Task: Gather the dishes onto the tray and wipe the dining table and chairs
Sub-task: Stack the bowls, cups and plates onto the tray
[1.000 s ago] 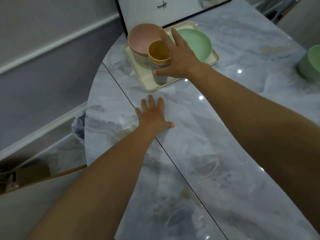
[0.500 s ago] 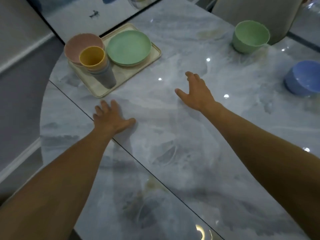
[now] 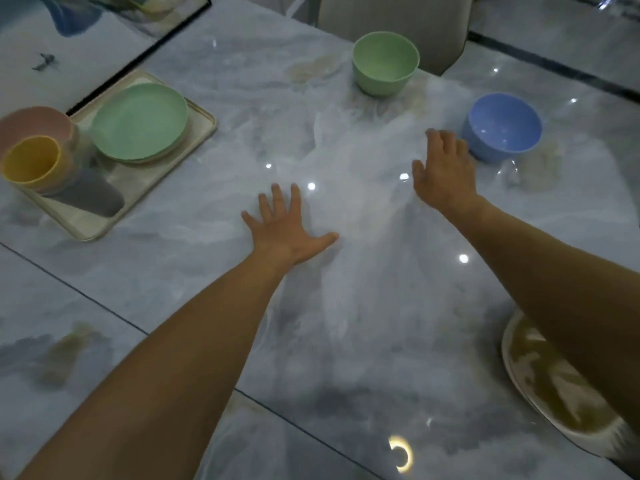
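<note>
A cream tray (image 3: 202,131) at the left of the marble table (image 3: 346,306) holds a green plate (image 3: 138,121), a pink bowl (image 3: 33,124) and a stack of cups with a yellow cup (image 3: 31,162) on top. Farther back a green bowl (image 3: 384,67) stands on the table, and a blue bowl (image 3: 502,128) stands to its right. My left hand (image 3: 287,226) lies flat on the tabletop with fingers spread. My right hand (image 3: 443,168) hovers open just left of the blue bowl, apart from it and holding nothing.
A pale plate (image 3: 540,386) with brownish residue lies at the near right, partly under my right forearm. A chair back (image 3: 394,26) stands behind the green bowl. A framed picture (image 3: 86,36) leans at the back left. A dark seam crosses the tabletop.
My right hand let go of the cup stack on the tray and travelled right across the table to beside the blue bowl. My left hand slid right along the tabletop. The view swung right.
</note>
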### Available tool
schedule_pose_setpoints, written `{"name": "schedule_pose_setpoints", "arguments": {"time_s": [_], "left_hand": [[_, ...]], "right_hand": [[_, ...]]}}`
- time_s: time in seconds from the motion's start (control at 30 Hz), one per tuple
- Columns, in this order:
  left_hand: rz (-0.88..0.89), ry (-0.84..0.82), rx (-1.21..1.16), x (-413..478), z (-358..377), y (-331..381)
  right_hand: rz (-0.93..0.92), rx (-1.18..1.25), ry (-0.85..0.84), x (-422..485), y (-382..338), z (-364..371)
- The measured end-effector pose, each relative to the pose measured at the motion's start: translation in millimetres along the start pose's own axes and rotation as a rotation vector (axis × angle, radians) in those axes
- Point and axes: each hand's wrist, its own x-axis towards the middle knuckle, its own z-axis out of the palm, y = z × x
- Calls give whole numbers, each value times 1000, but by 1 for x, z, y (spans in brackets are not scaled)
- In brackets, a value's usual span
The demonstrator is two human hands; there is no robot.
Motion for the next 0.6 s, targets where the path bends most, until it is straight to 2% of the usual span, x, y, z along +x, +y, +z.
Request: {"name": "schedule_pose_setpoints", "arguments": {"time_s": [0.17, 0.43, 0.6], "left_hand": [[13, 13, -13, 18, 3, 29], [-24, 0, -14, 35, 24, 29], [-32, -21, -1, 38, 23, 28]], "right_hand": [[86, -67, 70, 23, 48, -2], [210, -155, -85, 46, 81, 5], [189, -136, -1, 53, 90, 12]]}}
